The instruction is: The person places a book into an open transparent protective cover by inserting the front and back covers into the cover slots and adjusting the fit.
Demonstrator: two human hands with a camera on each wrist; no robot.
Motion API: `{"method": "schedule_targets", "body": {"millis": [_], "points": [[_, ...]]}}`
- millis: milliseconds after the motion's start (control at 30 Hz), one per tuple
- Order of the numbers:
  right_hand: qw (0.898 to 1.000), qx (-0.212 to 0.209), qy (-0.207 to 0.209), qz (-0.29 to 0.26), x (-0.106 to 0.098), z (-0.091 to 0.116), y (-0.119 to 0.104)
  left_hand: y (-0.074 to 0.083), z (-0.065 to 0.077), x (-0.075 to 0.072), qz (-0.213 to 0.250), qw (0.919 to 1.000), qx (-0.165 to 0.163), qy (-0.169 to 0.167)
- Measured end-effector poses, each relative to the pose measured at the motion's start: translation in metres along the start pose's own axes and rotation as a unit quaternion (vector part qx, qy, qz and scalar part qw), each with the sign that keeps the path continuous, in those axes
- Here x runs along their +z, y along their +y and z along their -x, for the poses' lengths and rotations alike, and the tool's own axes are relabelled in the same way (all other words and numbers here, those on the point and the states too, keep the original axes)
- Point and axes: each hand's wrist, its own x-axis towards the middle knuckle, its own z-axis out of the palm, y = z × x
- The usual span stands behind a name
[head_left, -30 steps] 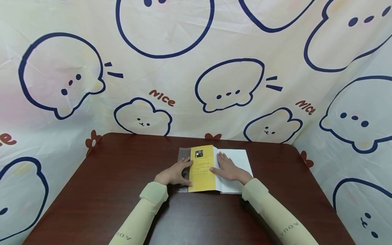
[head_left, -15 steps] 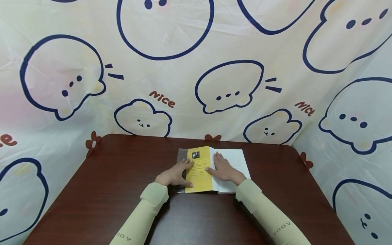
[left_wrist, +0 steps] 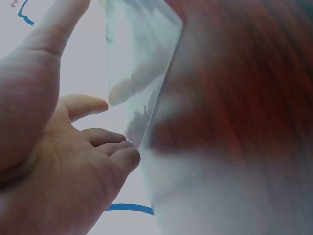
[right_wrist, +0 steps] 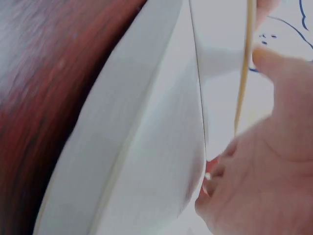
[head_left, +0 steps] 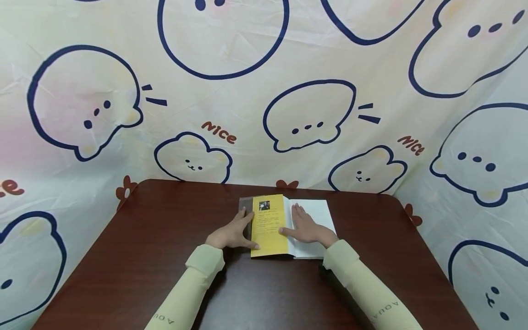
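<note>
Because the yellow flap (head_left: 268,229) looks thin and may bend, I would press it softly from both sides at once, so that it lies smooth. I would also watch the clear cover (head_left: 245,204), which peeps out on the left and could slip. From my far-off seat I see the book (head_left: 306,252) spread on the brown table (head_left: 144,256), between the two hands, with its white page (head_left: 321,213) right of the flap. The left hand (head_left: 231,233) has its fingers apart and grips nothing; its thumb touches the flap's left side. The right hand (head_left: 307,228) lies flat on the white page, fingers straight, its thumb on the flap's right edge.
</note>
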Motion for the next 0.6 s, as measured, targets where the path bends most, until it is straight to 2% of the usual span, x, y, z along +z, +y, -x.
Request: {"method": "schedule_targets", "body": {"millis": [133,200,333,600], "points": [[0.999,-0.03,-0.038,0.002,-0.0027,0.006,0.0076,-0.0016,0.0003,0.0004,0.006,0.9999,-0.004,-0.008],[0.998,-0.043,-0.047,-0.013,-0.0027,0.0073,0.01,-0.0022,0.0007,0.0008,0.007,0.9999,-0.002,-0.011],[0.996,-0.064,-0.043,-0.038,-0.0002,0.0064,0.011,-0.0026,0.0013,0.001,0.013,0.9998,0.003,-0.011],[0.995,-0.082,-0.037,-0.031,0.0047,0.0026,0.0049,-0.0001,0.0019,0.0017,0.027,0.9994,0.016,-0.017]]}}
